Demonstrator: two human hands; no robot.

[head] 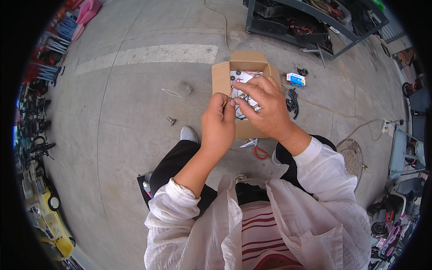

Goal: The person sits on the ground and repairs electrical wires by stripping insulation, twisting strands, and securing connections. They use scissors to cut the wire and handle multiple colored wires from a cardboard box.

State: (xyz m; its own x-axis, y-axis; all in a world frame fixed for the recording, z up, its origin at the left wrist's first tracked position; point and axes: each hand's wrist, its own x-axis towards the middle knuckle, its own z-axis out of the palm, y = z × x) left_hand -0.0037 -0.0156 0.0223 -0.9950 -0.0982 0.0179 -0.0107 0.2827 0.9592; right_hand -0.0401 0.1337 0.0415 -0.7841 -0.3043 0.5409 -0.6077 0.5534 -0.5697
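Over a cardboard box (221, 80), my left hand (219, 119) pinches a thin yellow wire (224, 103) between thumb and finger. My right hand (268, 103) hovers at its right, with thumb and index finger apart and no object visible between them. The right thumb tip is close to the left fingertips; whether it touches the wire is hard to tell. Inside the open box lie small black round parts (233, 78) and several coloured wires on a white surface, partly hidden by my hands. Red-handled scissors (260, 153) rest on the floor just below the box.
Right of the box lie a small blue-and-white carton (296, 79) and a black lever-like part (294, 104). A small clip-like item (171, 120) is on the floor at left. A yellowish cable (332, 109) crosses the floor. A metal rack (250, 18) stands beyond.
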